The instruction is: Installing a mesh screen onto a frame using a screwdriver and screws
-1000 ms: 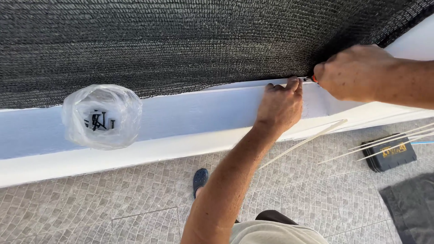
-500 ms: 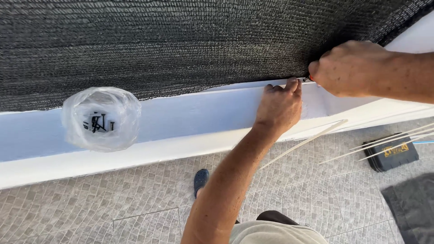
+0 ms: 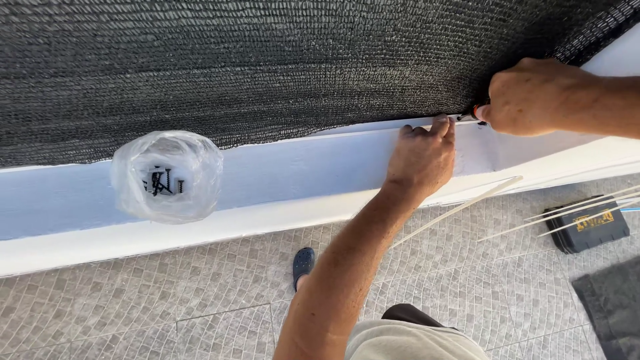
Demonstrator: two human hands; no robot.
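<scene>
Hands work along the lower edge of a black mesh (image 3: 267,60), a woven shade net that hangs over a white ledge (image 3: 280,170) and fills the upper half of the view.

At about two o'clock, the right hand (image 3: 533,97) is closed in a fist around a small tool (image 3: 470,117). Only a short dark tip with a touch of red shows past the knuckles, so its kind cannot be told. The tip meets the mesh edge right where the net reaches the ledge top, as if to fasten it there.

Just beside it, toward the centre right, the left hand (image 3: 423,157) lies flat against the face of the ledge. Its fingertips (image 3: 440,123) curl up onto the top edge and press at the hem of the mesh, next to the tool tip. The grip here is open, holding nothing; it seems placed to keep the net taut and still at the working point. The forearm runs down to six o'clock.

At nine o'clock, a clear plastic bag (image 3: 167,177) of dark screws (image 3: 163,181) sits on the ledge, well apart from the hands but likely kept within reach.

Below is a grey tiled floor (image 3: 133,300). A dark shoe (image 3: 303,265) shows near the centre. At four o'clock, thin white strips (image 3: 460,208), perhaps cable ties, jut out from the ledge over the floor, and a black and yellow case (image 3: 587,227) lies on the tiles beneath them. Dark cloth (image 3: 613,303) lies in the corner at five o'clock.
</scene>
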